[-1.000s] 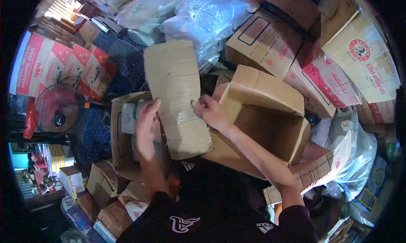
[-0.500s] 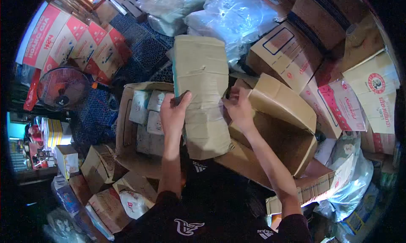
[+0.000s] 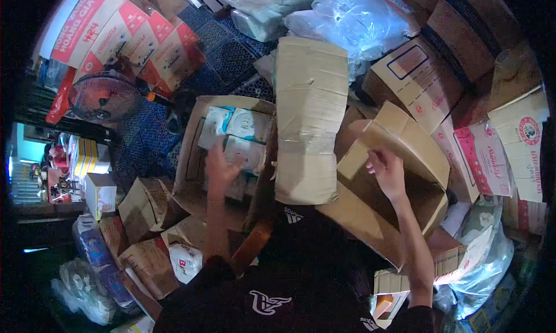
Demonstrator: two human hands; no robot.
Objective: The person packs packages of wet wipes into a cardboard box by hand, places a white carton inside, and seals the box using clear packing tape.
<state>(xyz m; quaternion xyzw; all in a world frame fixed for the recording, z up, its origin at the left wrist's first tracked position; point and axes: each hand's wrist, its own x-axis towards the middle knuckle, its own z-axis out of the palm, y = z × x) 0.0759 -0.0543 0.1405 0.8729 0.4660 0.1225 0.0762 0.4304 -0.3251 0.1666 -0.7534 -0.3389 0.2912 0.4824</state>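
My left hand point(image 3: 222, 170) reaches over an open cardboard box point(image 3: 184, 173), fingers spread and slightly blurred. Inside that box are several white packs point(image 3: 246, 124) with blue edges and a printed motif. Between my hands stands a long, creased cardboard parcel point(image 3: 310, 113), with shiny tape around its lower half; neither hand touches it. My right hand point(image 3: 387, 173) is over a second open cardboard box point(image 3: 437, 202), close to a small flap point(image 3: 353, 159). Its fingers are curled together, and whatever they may hold is hidden.
A fan point(image 3: 104, 98) stands at the left before red-and-white cartons point(image 3: 124, 34). Clear plastic bags point(image 3: 353, 23) lie at the back. Printed cartons point(image 3: 417, 81) are stacked on the right. More small boxes point(image 3: 147, 202) sit at lower left.
Both hands have let go of the creased cardboard parcel. My left hand has moved over the box of packs, and my right hand has moved right, over the other box. The view has shifted.
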